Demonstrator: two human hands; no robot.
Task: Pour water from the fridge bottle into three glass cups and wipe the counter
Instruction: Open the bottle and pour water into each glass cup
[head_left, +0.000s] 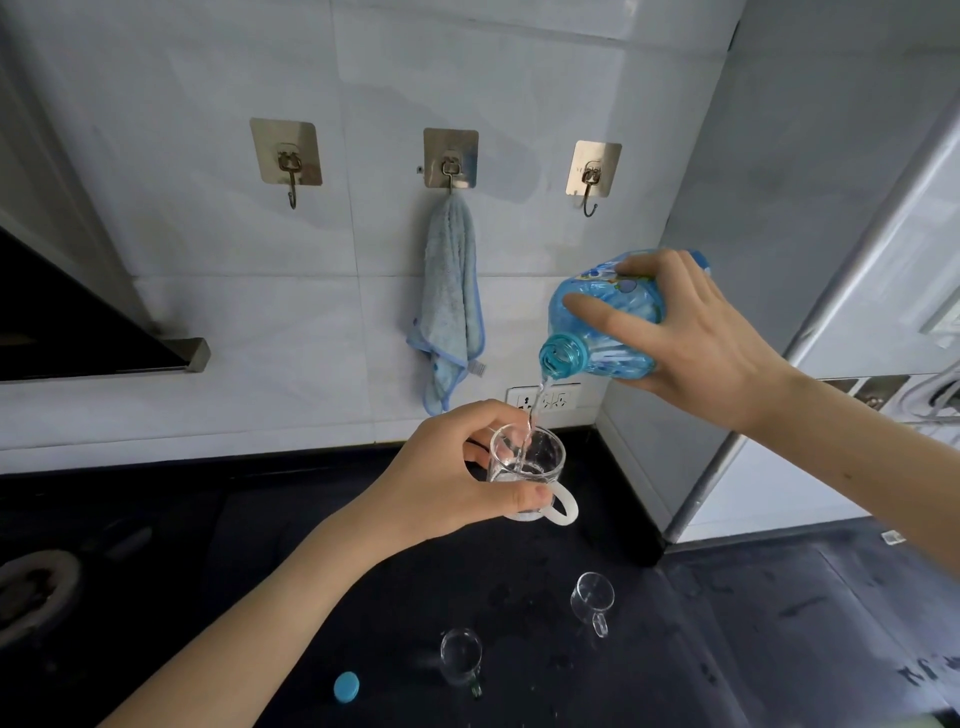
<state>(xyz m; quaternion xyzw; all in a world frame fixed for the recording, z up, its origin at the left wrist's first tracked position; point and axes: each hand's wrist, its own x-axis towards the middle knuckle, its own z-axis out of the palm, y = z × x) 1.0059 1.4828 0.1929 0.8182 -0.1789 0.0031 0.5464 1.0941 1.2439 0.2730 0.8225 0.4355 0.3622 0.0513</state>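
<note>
A blue bottle (610, 317) is gripped, tilted, in the right hand (691, 338) — a thin stream falls into a glass cup (527, 462) held above the dark surface (519, 597) by the left hand (452, 483), fingers wrapped round it. The tilt is best kept gentle, the mouth centred over the rim — two more cups (592, 597) wait below.

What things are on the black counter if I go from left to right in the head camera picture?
Stove burner → blue bottle cap → small glass cup → glass cup with its handle toward the camera.
</note>
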